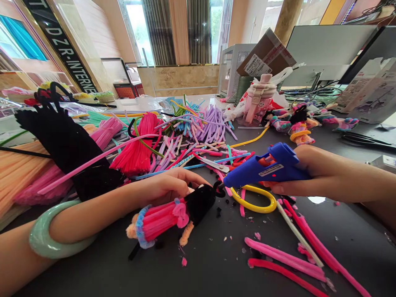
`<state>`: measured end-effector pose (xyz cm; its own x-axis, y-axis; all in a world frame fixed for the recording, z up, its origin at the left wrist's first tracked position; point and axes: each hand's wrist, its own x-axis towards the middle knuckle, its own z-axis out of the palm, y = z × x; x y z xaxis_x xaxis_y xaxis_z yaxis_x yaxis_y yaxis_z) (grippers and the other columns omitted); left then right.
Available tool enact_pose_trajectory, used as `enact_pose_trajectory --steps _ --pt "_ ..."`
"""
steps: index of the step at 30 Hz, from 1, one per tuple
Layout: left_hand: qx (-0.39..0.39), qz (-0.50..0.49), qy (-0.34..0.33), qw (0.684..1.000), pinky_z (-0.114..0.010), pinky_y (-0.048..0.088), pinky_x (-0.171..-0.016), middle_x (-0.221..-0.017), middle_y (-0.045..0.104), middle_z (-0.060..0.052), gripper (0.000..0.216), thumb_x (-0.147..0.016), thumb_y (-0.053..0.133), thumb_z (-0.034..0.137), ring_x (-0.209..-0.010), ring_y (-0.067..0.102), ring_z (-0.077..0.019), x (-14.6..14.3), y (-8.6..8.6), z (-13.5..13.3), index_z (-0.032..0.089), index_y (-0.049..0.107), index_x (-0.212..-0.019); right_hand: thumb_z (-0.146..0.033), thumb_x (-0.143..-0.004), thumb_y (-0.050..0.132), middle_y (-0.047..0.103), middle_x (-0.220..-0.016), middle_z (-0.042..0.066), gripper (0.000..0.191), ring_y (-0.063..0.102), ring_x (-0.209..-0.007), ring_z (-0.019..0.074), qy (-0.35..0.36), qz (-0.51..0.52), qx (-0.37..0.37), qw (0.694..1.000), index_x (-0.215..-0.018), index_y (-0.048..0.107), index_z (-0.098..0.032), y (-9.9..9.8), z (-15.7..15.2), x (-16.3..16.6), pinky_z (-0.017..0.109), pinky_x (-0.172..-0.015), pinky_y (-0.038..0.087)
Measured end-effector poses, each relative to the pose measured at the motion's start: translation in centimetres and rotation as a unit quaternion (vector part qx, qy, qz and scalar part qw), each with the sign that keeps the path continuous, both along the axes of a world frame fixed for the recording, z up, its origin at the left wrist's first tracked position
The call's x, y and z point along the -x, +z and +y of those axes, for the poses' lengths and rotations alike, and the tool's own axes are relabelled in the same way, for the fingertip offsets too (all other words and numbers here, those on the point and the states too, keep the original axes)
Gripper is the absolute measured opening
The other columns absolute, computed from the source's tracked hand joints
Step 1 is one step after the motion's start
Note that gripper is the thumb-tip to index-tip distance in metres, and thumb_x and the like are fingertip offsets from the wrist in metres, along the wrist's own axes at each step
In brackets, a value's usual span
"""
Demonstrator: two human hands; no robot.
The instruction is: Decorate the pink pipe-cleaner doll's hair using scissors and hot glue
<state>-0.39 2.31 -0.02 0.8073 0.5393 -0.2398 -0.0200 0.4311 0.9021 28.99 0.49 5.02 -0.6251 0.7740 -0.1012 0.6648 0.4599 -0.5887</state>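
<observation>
Doll [172, 215] in left hand [169, 185]

An office, by its 2 monitors [331, 45], PC case [227, 72] and lettered sign [63, 45], and a craft workspace too: pipe cleaners [140, 144], scissors [256, 208] and coloured scraps [184, 262] lie strewn over the dark counter [216, 272].

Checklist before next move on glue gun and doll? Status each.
1. Glue gun held in right hand: ok.
2. Doll held by left hand: ok, fingers at its black head.
3. Nozzle at the black loop: ok.
4. Glue flowing: cannot tell.
5. Space beside gun clear of tools: not ok, yellow scissors handle there.
6. Table free of scraps: not ok, pink pieces lie about.
</observation>
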Motion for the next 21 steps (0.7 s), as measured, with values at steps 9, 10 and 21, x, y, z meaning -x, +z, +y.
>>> enact_pose_trajectory --steps 9,10,21 --pt "-0.009 0.006 -0.005 1.000 -0.020 0.049 -0.062 -0.085 0.074 -0.004 0.049 -0.054 0.052 0.006 -0.073 0.067 -0.0158 -0.06 0.04 0.10 0.011 0.071 -0.099 -0.058 -0.077 0.053 0.037 -0.052 -0.005 0.041 0.030 -0.046 0.0096 -0.003 -0.001 0.002 1.000 -0.062 0.052 -0.020 0.25 -0.19 0.41 0.025 -0.043 0.023" --pt "-0.007 0.005 -0.006 1.000 -0.020 0.049 -0.061 -0.085 0.074 -0.003 0.049 -0.054 0.052 0.006 -0.073 0.067 -0.0158 -0.04 0.02 0.11 0.011 0.071 -0.099 -0.058 -0.077 0.053 0.037 -0.052 -0.005 0.041 0.030 -0.046 0.0096 -0.001 -0.001 0.005 1.000 -0.061 0.052 -0.020 0.27 -0.23 0.46 0.025 -0.043 0.023" --pt "-0.014 0.005 0.003 1.000 -0.020 0.051 -0.072 -0.087 0.074 -0.003 0.048 -0.054 0.055 0.007 -0.074 0.067 -0.0143 0.03 -0.06 0.18 0.012 0.072 -0.098 -0.056 -0.077 0.054 0.038 -0.054 -0.004 0.038 0.030 -0.049 0.0104 0.016 0.001 0.012 1.000 -0.064 0.053 -0.020 0.34 -0.17 0.69 0.025 -0.045 0.024"
